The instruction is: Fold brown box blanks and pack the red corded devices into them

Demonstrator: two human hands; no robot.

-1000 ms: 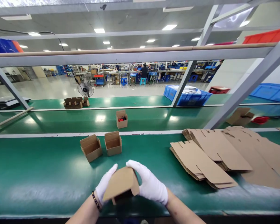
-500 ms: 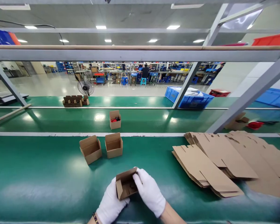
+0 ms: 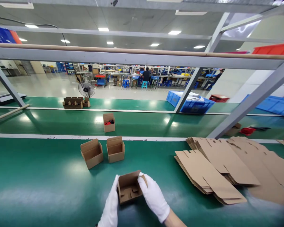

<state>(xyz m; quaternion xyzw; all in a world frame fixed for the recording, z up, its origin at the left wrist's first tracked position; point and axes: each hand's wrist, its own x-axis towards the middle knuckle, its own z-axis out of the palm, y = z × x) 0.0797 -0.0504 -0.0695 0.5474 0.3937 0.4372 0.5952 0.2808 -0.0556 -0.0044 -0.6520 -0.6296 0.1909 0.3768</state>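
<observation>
A small brown cardboard box [image 3: 130,188], its top open toward me, is between my white-gloved hands above the green work surface [image 3: 49,186]. My left hand [image 3: 111,201] presses along its left side. On the right edge, my right hand [image 3: 152,195] grips the wall and a small flap, thumb toward the inside. Interlocked tabs show at the box's bottom. Two more open cardboard boxes stand just beyond: a tilted left box [image 3: 92,153] and a right box [image 3: 115,149], both with lids raised.
Stacked flat cardboard blanks [image 3: 210,176] lie at the right. On the green strip behind, a box with red and black items [image 3: 109,123] stands near a group of small boxes [image 3: 73,102]. A blue crate [image 3: 191,102] and slanting metal posts [image 3: 251,97] are at the right.
My left hand has shifted from under the box to its left side, fingers straighter. The box's opening faces me more. On the strip behind, the box with red items has moved left.
</observation>
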